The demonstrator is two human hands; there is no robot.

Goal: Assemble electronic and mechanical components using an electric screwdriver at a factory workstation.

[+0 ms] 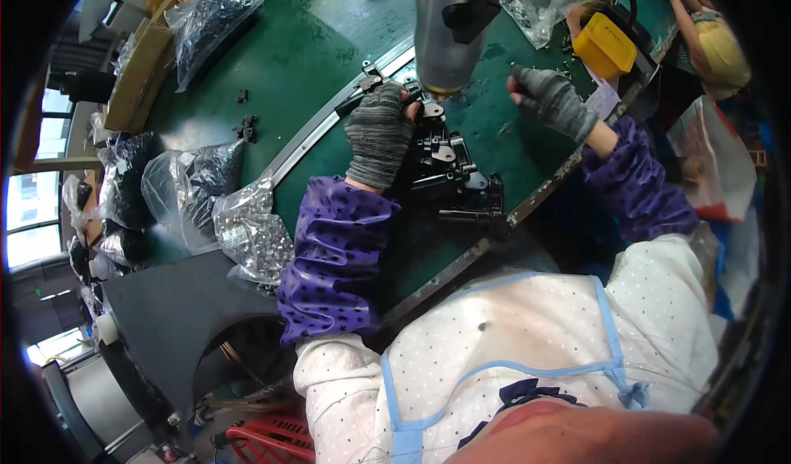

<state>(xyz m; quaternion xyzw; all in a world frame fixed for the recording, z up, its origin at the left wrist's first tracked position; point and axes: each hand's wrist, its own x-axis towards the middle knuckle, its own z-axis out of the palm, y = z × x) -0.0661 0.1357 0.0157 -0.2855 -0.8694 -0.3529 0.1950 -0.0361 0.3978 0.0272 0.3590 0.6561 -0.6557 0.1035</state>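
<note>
My left hand (381, 130), in a grey knit fingerless glove, is closed at the upper end of a row of black metal fittings (437, 155) with silver plates. Its fingertips grip one of these fittings, mostly hidden by the hand. Just right of it, a grey cylindrical machine head (449, 44) with a brass-coloured tip stands over the fittings. My right hand (554, 101), gloved the same way, hovers above the green table right of the machine head, fingers curled together. Whatever it may hold is too small to make out. A silver metal rail (309, 142) runs diagonally behind my left hand.
Clear bags of small metal pieces (251, 229) and black parts (202, 180) lie at the left, near a cardboard box (140, 77). A yellow bin (606, 45) stands at the far right. Beyond the table's worn edge (535, 204), a co-worker's yellow top (721, 56) shows.
</note>
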